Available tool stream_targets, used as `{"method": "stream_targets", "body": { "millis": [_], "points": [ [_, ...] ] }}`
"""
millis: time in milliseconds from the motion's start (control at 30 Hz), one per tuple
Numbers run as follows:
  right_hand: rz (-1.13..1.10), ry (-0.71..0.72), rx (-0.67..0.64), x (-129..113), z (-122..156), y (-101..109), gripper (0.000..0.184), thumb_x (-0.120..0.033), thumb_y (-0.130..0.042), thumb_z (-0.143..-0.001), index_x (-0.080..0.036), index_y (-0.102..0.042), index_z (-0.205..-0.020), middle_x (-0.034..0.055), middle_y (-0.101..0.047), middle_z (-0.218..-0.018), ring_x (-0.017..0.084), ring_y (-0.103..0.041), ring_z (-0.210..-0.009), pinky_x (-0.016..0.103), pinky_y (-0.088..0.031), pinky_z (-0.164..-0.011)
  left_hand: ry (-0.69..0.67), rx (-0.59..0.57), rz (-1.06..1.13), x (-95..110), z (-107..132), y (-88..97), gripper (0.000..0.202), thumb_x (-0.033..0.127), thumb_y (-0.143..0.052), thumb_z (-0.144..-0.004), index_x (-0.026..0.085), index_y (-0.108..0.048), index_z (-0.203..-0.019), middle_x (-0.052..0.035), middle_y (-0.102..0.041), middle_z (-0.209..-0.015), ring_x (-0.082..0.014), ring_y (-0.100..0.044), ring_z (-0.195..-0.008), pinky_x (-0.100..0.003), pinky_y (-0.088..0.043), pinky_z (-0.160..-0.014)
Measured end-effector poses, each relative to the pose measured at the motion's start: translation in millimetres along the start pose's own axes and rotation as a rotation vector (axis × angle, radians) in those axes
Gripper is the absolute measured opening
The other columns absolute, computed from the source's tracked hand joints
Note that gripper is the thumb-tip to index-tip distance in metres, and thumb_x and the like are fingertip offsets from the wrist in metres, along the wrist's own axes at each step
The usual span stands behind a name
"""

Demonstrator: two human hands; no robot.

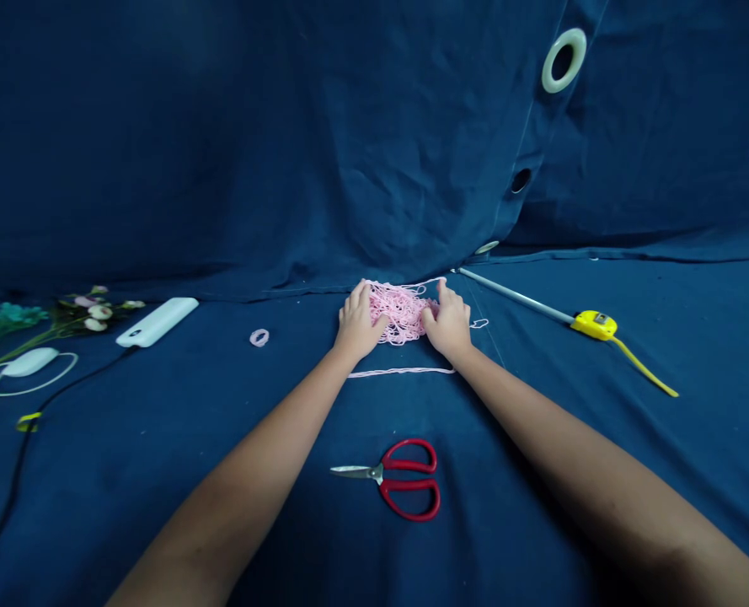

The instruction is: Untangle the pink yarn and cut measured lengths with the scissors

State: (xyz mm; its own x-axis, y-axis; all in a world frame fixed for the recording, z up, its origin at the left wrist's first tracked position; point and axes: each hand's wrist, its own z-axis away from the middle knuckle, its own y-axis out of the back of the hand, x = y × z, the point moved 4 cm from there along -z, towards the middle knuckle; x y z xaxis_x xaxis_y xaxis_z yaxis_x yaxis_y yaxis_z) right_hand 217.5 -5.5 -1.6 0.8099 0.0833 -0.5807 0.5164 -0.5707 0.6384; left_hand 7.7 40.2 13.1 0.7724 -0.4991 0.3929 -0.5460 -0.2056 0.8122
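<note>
A tangled heap of pink yarn (400, 314) lies on the blue cloth between my two hands. My left hand (360, 324) grips its left side, thumb laid over the loops. On the opposite side my right hand (448, 320) holds the yarn, its thumb pressing in and its fingertips at the far edge. One strand runs along the back from hand to hand. A small loop sticks out right of my right hand. Nearer me, a straight length of pink strands (403, 371) stretches between my wrists. The undersides of my fingers are hidden.
Red-handled scissors (410, 479) lie in front, blades pointing left. At right is a yellow tape measure (594, 324) beside a grey rod (516, 295). A small pink coil (259, 337), a white device (157, 322), cables and artificial flowers (96, 312) are left. Blue curtain (349, 143) hangs behind.
</note>
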Motion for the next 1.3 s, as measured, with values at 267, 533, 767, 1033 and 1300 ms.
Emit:
{"method": "stream_targets", "body": {
  "millis": [267, 533, 767, 1033, 1300],
  "points": [
    [-0.001, 0.24, -0.181, -11.6, 3.3, -5.1, 0.032, -0.031, -0.056, -0.095, -0.022, -0.076, -0.118, 0.0113, -0.063, -0.145, 0.032, -0.052, -0.135, 0.051, -0.04, -0.113, -0.182, -0.159, -0.036, 14.5, 2.2, -2.4, 0.039, 0.041, -0.06, -0.097, 0.025, -0.064, -0.133, -0.0092, -0.064, -0.145, -0.033, -0.053, -0.14, -0.054, -0.037, -0.121],
    [0.156, 0.367, -0.373, -14.1, 8.1, -18.9, 0.037, -0.034, -0.051, -0.102, -0.021, -0.071, -0.13, 0.013, -0.064, -0.145, 0.032, -0.05, -0.138, 0.055, -0.03, -0.122, -0.26, -0.098, -0.017, 19.2, 3.4, 1.7, 0.017, 0.038, -0.06, -0.098, 0.024, -0.068, -0.095, -0.0056, -0.074, -0.111, -0.0286, -0.063, -0.117, -0.046, -0.042, -0.11],
    [0.011, 0.235, -0.022, -14.0, 4.0, 3.1, 0.058, -0.028, -0.047, -0.099, -0.015, -0.05, -0.155, 0.0165, -0.049, -0.161, 0.033, -0.044, -0.145, 0.052, -0.036, -0.118, -0.013, -0.025, -0.167, 7.7, 3.7, 0.3, 0.041, 0.037, -0.065, -0.094, 0.023, -0.061, -0.133, -0.0141, -0.062, -0.136, -0.0361, -0.056, -0.126, -0.051, -0.042, -0.108],
    [-0.012, 0.279, 0.005, -21.7, 6.3, 10.5, 0.046, -0.028, -0.05, -0.097, -0.021, -0.061, -0.141, 0.0134, -0.058, -0.147, 0.032, -0.05, -0.137, 0.048, -0.038, -0.113, -0.13, -0.061, -0.085, 10.6, 4.1, -3.5, 0.054, 0.037, -0.062, -0.097, 0.026, -0.049, -0.148, -0.0113, -0.056, -0.15, -0.0336, -0.051, -0.137, -0.05, -0.039, -0.114],
    [0.222, 0.291, -0.286, -14.0, 9.4, -14.2, 0.041, -0.042, -0.057, -0.099, -0.023, -0.069, -0.133, 0.0128, -0.065, -0.139, 0.034, -0.056, -0.124, 0.05, -0.04, -0.105, 0.215, 0.214, 0.045, -11.9, -1.2, 15.2, 0.014, 0.027, -0.05, -0.101, 0.026, -0.064, -0.102, -0.008, -0.069, -0.115, -0.0293, -0.062, -0.114, -0.046, -0.047, -0.102]
  ]
}}
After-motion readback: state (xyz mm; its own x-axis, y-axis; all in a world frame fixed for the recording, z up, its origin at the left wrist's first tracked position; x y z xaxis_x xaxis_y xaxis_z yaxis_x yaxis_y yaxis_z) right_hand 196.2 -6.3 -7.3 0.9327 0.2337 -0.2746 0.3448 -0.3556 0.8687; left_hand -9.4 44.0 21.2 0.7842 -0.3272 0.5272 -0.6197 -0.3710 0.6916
